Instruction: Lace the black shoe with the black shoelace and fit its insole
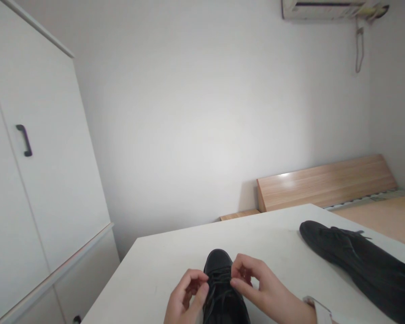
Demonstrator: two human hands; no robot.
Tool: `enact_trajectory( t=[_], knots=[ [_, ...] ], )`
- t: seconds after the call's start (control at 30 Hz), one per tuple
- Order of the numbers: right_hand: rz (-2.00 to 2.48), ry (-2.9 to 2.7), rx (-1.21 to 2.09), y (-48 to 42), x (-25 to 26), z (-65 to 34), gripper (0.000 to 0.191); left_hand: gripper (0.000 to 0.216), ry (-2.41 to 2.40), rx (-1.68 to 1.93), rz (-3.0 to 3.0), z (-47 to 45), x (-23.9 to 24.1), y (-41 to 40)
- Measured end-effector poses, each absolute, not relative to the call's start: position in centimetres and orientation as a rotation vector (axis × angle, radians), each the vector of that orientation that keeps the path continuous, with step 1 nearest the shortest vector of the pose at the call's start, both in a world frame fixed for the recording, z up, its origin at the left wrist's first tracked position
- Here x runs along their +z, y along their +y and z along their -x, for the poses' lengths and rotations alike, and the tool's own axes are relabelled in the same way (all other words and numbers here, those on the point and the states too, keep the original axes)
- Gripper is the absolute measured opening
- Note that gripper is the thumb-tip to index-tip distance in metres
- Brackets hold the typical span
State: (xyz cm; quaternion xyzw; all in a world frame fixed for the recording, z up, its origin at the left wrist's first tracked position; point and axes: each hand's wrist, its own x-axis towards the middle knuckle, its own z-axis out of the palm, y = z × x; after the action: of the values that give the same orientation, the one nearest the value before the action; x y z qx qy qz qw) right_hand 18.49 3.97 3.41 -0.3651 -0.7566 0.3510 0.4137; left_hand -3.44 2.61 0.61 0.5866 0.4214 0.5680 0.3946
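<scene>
A black lace-up shoe [218, 259] stands on the white table, its toe pointing away from me and its heel cut off by the lower edge of the view. Black shoelaces [220, 274] cross its front. My left hand [188, 297] is at the left side of the lacing, thumb and forefinger pinched at the lace. On the right side, my right hand [256, 281] pinches at the lace too, its other fingers curled. The bit of lace between the fingertips is mostly hidden. A pale band circles my right wrist.
Another black shoe [344, 247] lies on the white table [175, 252] at the right. Beyond the table are a wooden headboard [324, 184] and a bed [384, 216]. A white wardrobe [60, 148] stands at left; an air conditioner [324, 11] hangs on the wall.
</scene>
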Motion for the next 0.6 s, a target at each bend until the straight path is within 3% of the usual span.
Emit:
enact_trajectory(
  t=[0.33, 0.6],
  knots=[
    [0.988, -1.803, 0.824, 3.9, 2.8, -17.8, 0.026, 0.028, 1.076, 1.49, -1.757, 2.7, 0.7, 2.3],
    [0.757, -1.535, 1.276, 4.3, 2.5, -17.3, 0.043, 0.035, 1.059, 1.539, -1.434, 2.0, 1.8, 1.6]
  ],
)
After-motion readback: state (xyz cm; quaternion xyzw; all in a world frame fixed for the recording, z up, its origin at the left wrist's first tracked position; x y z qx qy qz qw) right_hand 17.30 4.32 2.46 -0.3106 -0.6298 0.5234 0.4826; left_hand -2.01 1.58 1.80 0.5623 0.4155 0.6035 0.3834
